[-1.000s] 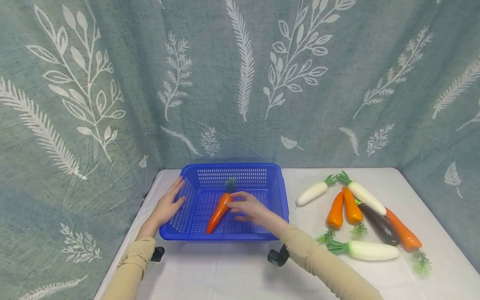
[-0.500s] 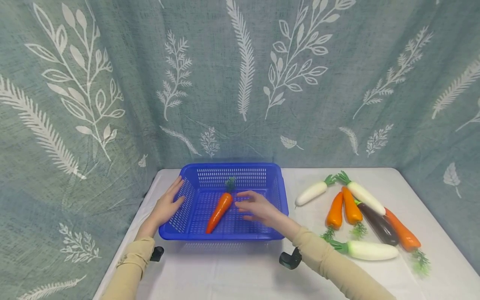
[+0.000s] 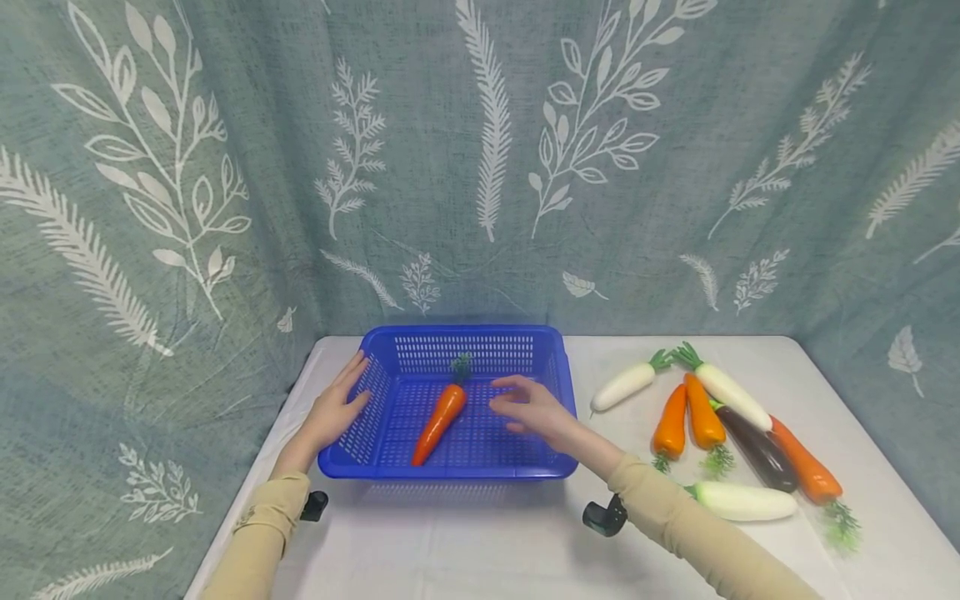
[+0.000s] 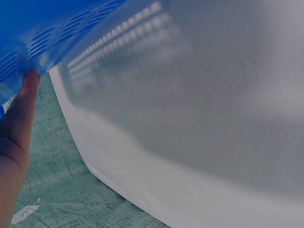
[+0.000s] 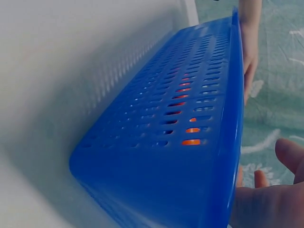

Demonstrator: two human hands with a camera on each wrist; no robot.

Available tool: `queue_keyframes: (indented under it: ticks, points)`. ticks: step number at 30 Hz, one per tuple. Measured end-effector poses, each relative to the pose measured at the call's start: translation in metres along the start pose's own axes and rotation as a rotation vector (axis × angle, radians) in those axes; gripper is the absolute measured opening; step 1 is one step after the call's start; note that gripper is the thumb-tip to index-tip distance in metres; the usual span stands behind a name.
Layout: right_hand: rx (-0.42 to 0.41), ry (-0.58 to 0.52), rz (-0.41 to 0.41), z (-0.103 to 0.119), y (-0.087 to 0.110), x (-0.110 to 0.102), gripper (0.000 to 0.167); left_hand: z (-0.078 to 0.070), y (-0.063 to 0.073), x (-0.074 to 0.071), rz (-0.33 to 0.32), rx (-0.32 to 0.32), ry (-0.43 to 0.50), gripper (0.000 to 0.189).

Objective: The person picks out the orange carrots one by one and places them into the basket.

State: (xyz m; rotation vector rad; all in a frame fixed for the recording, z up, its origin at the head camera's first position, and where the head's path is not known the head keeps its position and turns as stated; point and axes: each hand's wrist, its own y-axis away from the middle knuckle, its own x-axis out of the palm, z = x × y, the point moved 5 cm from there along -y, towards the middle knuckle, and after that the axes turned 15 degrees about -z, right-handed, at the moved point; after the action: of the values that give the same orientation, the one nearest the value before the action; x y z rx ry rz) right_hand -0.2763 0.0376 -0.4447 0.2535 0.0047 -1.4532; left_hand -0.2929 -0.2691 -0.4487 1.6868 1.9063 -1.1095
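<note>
A blue plastic basket point(image 3: 450, 472) with slotted walls stands on the white table, and one long orange carrot point(image 3: 441, 423) with a green tuft lies slantwise inside it. My left hand point(image 3: 333, 414) rests against the basket's left rim, its fingers extended; the left wrist view has this hand point(image 4: 16, 128) at the slotted side wall point(image 4: 40, 40). Over the right half of the basket hovers my right hand point(image 3: 536, 411), holding nothing, fingers slightly bent and apart from the carrot. In the right wrist view, orange shows through slots of the basket wall point(image 5: 156, 166).
Right of the basket lie white radishes point(image 3: 624, 387), two short orange carrots point(image 3: 670, 425), a dark eggplant point(image 3: 757, 450) and a longer carrot point(image 3: 810, 467). Another white radish point(image 3: 746, 502) lies nearer the front. A green patterned curtain point(image 3: 450, 167) hangs behind the table point(image 3: 450, 550).
My right hand has drawn away from the carrot's top end toward the basket's right side. The carrot stays in the basket, and my left hand keeps its place.
</note>
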Motion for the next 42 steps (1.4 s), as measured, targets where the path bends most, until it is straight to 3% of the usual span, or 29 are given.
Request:
queue_keyframes:
  ticks: [18,42]
  points:
    - [-0.062,-0.012,-0.058,0.002,0.010,-0.037,0.045,0.001,-0.002,0.000,0.002,-0.005,-0.002,0.057]
    - [-0.134,0.000,-0.114,0.017,0.023,-0.065,0.046,0.000,0.000,-0.001,0.007,-0.010,0.009,0.057]
